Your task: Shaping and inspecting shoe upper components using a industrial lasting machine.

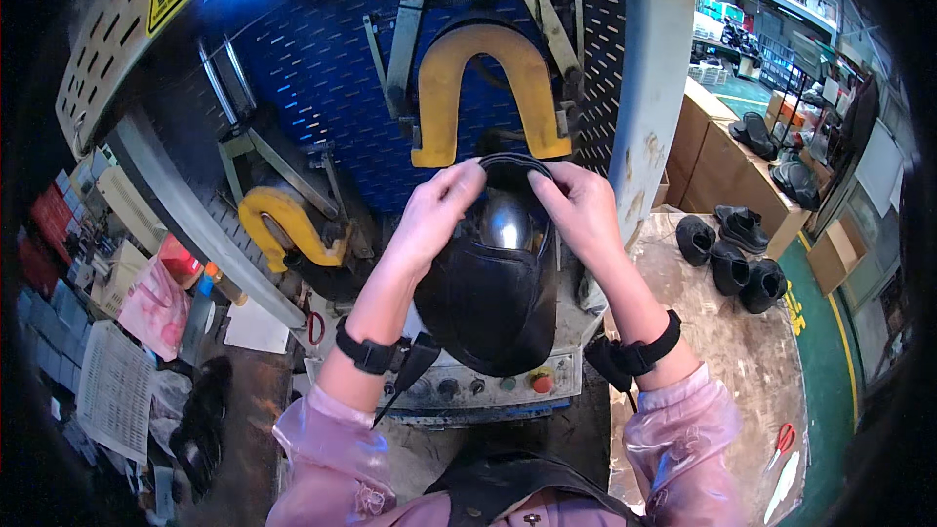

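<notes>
A black shoe upper (pixel 493 303) sits over a shiny metal form (pixel 508 224) at the middle of a machine, its rounded end toward me. At its far end, my left hand (pixel 444 205) pinches the left side of the black rim between thumb and fingers. My right hand (pixel 579 205) grips the same rim on the right, thumb on the inner side. The metal form shows through the opening between my hands. Just beyond my fingers stands a yellow U-shaped clamp (pixel 486 44), apart from the upper. The upper's underside is hidden.
A second yellow clamp (pixel 288 224) hangs at the left. Below the upper, a control panel carries a red button (pixel 542 383). Several black shoes (pixel 730 268) and red-handled scissors (pixel 784 439) lie on the table at right. A grey post (pixel 649 88) rises at the right of the machine.
</notes>
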The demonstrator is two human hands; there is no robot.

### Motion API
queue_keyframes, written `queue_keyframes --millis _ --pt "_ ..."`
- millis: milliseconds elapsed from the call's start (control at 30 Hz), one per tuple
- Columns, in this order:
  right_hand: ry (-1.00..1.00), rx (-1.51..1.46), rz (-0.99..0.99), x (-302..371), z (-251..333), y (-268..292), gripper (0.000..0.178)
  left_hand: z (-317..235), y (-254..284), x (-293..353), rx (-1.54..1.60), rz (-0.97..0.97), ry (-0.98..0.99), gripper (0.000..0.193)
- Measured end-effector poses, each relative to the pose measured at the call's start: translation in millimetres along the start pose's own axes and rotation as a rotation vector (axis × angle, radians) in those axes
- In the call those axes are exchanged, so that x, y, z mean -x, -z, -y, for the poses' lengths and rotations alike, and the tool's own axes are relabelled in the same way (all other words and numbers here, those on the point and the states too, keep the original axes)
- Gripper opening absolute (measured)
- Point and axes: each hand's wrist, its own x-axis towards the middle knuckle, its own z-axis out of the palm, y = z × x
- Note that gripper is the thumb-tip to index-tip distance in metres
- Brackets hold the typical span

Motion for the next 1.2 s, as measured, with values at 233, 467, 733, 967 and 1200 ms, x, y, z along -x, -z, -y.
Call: queue_keyframes --millis 233,467,733,967,1200 --pt "0.074 0.326 0.187 -19.6 28.8 5.0 0.027 -13.4 20.1 -8.9 -0.483 0.154 -0.169 0.036" --pt "0.150 0.519 0.236 -42.9 23.1 4.4 0.032 -27.5 14.4 -8.7 -0.541 0.218 -0.117 0.033" --pt "0.299 0.546 0.212 -43.2 29.0 10.0 0.032 -52.5 4.2 -11.0 -1.080 0.085 -0.365 0.043" --pt "0.401 0.571 0.245 -41.2 23.3 10.0 0.032 -41.0 3.9 -14.1 -1.117 0.054 -0.532 0.021" --pt "0.192 0.426 0.348 -40.3 14.1 26.6 0.034 -30.4 5.2 -17.0 -1.054 -0.030 -0.586 0.019"
